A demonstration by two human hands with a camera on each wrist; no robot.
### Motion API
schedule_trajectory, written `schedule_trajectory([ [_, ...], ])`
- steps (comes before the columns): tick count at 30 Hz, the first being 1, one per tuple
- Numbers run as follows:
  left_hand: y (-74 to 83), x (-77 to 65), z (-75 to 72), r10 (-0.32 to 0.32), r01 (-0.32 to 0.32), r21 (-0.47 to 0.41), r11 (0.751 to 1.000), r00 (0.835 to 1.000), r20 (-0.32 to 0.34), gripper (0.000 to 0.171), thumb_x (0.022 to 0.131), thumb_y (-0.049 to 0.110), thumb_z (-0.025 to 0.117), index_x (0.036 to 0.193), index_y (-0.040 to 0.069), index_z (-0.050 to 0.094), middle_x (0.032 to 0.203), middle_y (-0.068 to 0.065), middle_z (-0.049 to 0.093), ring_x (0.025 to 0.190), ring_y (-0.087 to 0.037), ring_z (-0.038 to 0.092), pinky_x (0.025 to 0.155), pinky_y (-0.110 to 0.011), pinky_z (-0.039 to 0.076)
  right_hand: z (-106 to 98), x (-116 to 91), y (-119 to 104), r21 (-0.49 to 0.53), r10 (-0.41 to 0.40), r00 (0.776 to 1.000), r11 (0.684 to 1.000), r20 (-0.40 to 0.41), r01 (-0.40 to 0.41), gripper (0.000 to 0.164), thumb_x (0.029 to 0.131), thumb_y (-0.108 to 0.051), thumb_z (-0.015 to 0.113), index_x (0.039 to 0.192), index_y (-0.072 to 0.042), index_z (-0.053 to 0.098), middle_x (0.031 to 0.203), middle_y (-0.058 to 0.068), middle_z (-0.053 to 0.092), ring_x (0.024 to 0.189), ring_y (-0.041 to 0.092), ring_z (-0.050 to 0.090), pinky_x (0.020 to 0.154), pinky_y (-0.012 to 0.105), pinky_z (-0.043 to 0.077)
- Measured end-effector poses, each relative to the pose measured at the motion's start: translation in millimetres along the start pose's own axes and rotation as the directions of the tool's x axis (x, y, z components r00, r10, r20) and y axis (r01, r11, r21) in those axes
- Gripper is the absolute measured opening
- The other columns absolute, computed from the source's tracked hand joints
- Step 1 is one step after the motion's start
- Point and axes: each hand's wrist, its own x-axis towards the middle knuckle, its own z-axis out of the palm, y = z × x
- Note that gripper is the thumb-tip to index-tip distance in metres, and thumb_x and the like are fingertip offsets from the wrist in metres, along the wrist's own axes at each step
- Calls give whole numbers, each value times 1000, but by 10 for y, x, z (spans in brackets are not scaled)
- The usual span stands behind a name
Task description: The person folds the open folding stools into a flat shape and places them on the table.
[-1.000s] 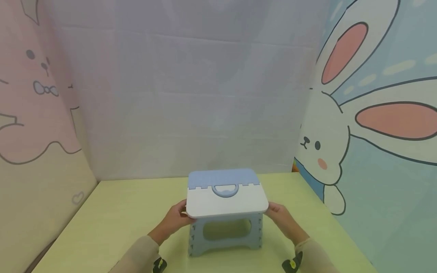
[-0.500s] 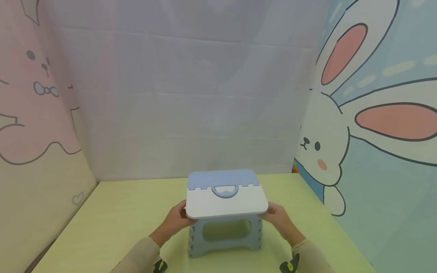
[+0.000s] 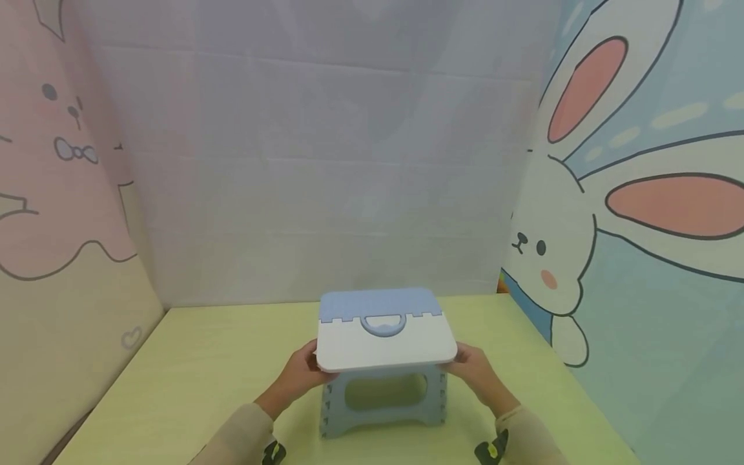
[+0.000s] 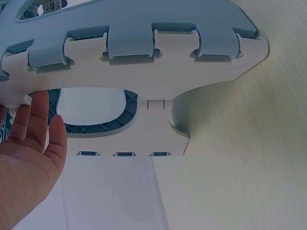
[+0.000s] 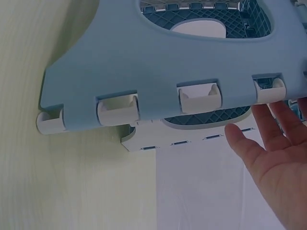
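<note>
A folding step stool (image 3: 383,349) stands unfolded on the table. Its top is half blue, half white, with a blue carry handle in the middle, and its front leg panel is pale blue with an oval hole. My left hand (image 3: 302,374) grips the stool's left side just under the seat. Opposite it, my right hand (image 3: 473,374) holds the right side the same way. In the left wrist view, fingers (image 4: 38,115) reach up to the hinged white side panel. The right wrist view has fingers (image 5: 271,127) against the lower hinge edge, their tips hidden.
The pale yellow table (image 3: 221,355) spreads out around the stool. A white cloth backdrop (image 3: 349,181) hangs behind it. Printed sheets with cartoon animals close off both sides, a rabbit (image 3: 558,258) on the right.
My right hand has moved slightly inward under the seat's edge and my left fingers reach a little further beneath it. The stool stays in place.
</note>
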Motion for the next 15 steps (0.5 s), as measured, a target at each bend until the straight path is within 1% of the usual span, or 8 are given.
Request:
schedule_trajectory([
  [4, -10, 1, 1, 7, -7, 3, 1000, 1000, 2, 63, 79, -2, 74, 132, -13, 42, 115, -24, 57, 88, -22, 57, 75, -32, 54, 10, -12, 7, -10, 9, 1000, 1000, -2, -9, 41, 88, -7, 66, 122, 12, 56, 123, 27, 59, 114, 42, 55, 90, 49, 49],
  [6, -16, -3, 3, 22, -22, 4, 1000, 1000, 6, 62, 79, -2, 74, 131, -14, 42, 115, -25, 56, 87, -21, 57, 74, -31, 54, 10, -17, 14, -10, -5, 1000, 1000, 7, 5, 39, 88, -6, 65, 120, 13, 57, 122, 27, 59, 112, 41, 56, 89, 48, 50],
  [8, -20, -9, 6, 46, -46, 6, 999, 999, 12, 60, 79, -3, 73, 129, -15, 43, 115, -25, 56, 86, -19, 56, 73, -29, 54, 3, -13, 30, -10, -30, 999, 999, 21, 30, 38, 88, -6, 65, 119, 14, 57, 121, 28, 59, 110, 39, 58, 88, 44, 50],
  [12, -20, -17, 13, 69, -69, 29, 997, 998, -5, 54, 79, -2, 73, 124, -15, 46, 111, -22, 59, 83, -15, 56, 71, -27, 53, -15, 7, 49, 9, -77, 996, 997, 50, 77, 34, 88, -5, 64, 115, 15, 58, 116, 29, 61, 103, 26, 62, 85, 33, 51],
  [15, -26, -22, 20, 51, -49, 41, 998, 998, -34, 51, 78, -2, 74, 121, -14, 50, 106, -18, 61, 82, -14, 57, 70, -26, 52, -21, 9, 52, 15, -76, 995, 997, 60, 75, 34, 88, -5, 63, 114, 16, 58, 113, 28, 63, 96, 15, 63, 82, 29, 51],
])
